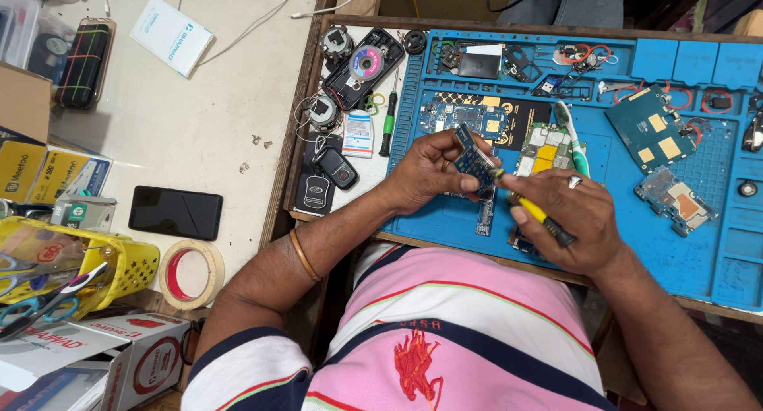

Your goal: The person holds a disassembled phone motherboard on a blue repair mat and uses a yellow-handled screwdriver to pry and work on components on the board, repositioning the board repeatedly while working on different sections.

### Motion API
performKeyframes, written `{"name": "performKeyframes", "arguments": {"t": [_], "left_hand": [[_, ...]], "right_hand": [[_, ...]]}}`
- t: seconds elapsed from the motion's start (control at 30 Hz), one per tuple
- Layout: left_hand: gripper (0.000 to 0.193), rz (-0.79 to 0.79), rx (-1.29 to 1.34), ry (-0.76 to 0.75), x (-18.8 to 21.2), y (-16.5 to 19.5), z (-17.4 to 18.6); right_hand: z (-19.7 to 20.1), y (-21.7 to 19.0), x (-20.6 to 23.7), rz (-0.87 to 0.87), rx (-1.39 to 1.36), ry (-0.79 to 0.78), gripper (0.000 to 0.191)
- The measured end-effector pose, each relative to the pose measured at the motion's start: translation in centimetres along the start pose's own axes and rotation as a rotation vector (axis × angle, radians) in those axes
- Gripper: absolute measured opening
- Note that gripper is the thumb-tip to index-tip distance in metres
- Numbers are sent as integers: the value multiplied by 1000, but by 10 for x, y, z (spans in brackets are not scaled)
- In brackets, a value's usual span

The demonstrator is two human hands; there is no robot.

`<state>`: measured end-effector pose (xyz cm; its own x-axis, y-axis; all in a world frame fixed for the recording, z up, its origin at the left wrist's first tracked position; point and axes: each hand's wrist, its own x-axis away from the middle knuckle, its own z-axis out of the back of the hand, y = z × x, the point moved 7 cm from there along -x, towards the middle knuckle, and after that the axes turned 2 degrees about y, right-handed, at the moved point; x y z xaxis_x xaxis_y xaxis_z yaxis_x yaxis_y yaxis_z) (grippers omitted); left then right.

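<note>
The left hand (429, 172) holds a small blue circuit board (474, 160) up over the blue mat (636, 220), with its fingers closed tight around the board. The right hand (568, 216) is closed on a yellow and black screwdriver (534, 212), and the tip touches the board's edge. The two hands are right next to each other, near the front of the mat. The mat has many little box shapes along the top, and small parts and wires (584, 57) sit in them. More circuit boards (652, 129) lie flat on the mat, and a toothbrush (571, 137) rests beside them. A green screwdriver (389, 125) lies at the mat's left edge, near a black car key (315, 195). Far to the left on the desk (214, 125), a yellow basket (119, 268) holds scissors (44, 304) and other tools. A roll of tape (191, 274) lies just beside the basket, and a black phone (176, 212) lies flat near it.
</note>
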<state>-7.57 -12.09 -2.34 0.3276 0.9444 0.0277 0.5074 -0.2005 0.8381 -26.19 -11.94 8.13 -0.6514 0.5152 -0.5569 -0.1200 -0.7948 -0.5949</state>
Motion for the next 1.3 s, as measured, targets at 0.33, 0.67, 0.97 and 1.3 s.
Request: {"name": "performKeyframes", "arguments": {"t": [0.33,0.67,0.97,1.3], "left_hand": [[53,-1,-4,-6,0,-1,1],[52,3,17,-24,1,-2,-2],[52,7,2,-46,1,-3,-2],[56,19,4,-63,2,-2,-5]], "right_hand": [[-3,-7,2,44,62,-26,39],[2,0,5,-6,77,28,37],[1,3,5,-36,100,47,35],[1,1,4,-26,98,41,35]]}}
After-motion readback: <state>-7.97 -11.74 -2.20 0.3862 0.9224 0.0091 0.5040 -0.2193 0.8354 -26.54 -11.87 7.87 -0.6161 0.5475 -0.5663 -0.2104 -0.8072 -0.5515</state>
